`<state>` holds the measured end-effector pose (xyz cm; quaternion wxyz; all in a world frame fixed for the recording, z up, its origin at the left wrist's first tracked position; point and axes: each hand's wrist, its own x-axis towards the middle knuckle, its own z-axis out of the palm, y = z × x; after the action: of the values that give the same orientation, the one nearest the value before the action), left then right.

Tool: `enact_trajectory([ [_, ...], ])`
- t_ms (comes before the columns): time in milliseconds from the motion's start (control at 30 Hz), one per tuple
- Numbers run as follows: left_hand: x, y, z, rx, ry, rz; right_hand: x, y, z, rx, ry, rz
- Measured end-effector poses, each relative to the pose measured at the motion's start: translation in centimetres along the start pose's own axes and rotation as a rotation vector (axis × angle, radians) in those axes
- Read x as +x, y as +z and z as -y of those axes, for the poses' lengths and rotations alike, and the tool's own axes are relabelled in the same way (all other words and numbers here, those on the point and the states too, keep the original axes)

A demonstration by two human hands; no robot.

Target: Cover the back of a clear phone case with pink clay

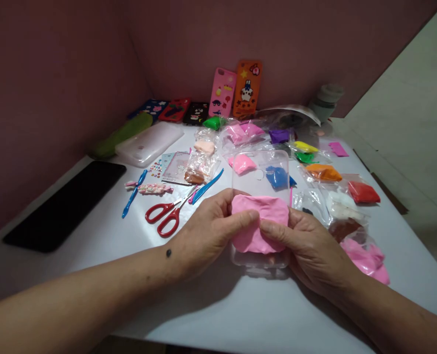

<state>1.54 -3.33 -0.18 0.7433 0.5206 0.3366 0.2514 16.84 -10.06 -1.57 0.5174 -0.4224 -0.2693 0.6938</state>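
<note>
Our left hand (218, 223) is clamped on the left edge of a clear phone case (251, 184), its thumb pressing a flattened piece of pink clay (257, 241). Our right hand (309, 241) grips the opposite edge, its thumb on the same clay, the two thumb tips close together. We hold the case above the white table (203, 309), the clay covering its lower part; the fingers behind are mostly hidden.

Just beyond our left hand lie red-handled scissors (174, 223) and a curved blue tool (208, 187). Near our right forearm sits a pink packet (366, 260), with a red packet (364, 191) farther out. Well to the left lies a black slab (67, 204). At the back, a pink case (223, 93) and an orange case (247, 88) lean against the wall (189, 44).
</note>
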Motion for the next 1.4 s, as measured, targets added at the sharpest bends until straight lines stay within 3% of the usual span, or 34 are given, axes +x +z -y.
enact_trajectory([
  [167, 0.06, 0.09, 0.42, -0.077, -0.034, 0.013, -0.13, -0.19, -0.17, 0.018, -0.011, -0.022],
  [533, 0.46, 0.04, 0.10, -0.302, -0.116, 0.161, 0.25, 0.20, 0.21, 0.097, -0.032, -0.106],
  [733, 0.40, -0.09, 0.03, -0.316, -0.120, 0.067, 0.11, 0.01, 0.20, 0.082, -0.047, -0.056],
  [900, 0.25, -0.11, 0.29, -0.271, -0.094, 0.115, -0.13, 0.26, 0.40, 0.011, 0.035, -0.063],
  [1267, -0.07, 0.09, 0.08, -0.256, -0.051, 0.145, -0.05, 0.23, 0.18, 0.021, -0.038, -0.132],
  [1400, -0.03, -0.34, -0.26, -0.260, -0.102, 0.165, 0.07, 0.26, 0.31, 0.027, -0.031, -0.154],
])
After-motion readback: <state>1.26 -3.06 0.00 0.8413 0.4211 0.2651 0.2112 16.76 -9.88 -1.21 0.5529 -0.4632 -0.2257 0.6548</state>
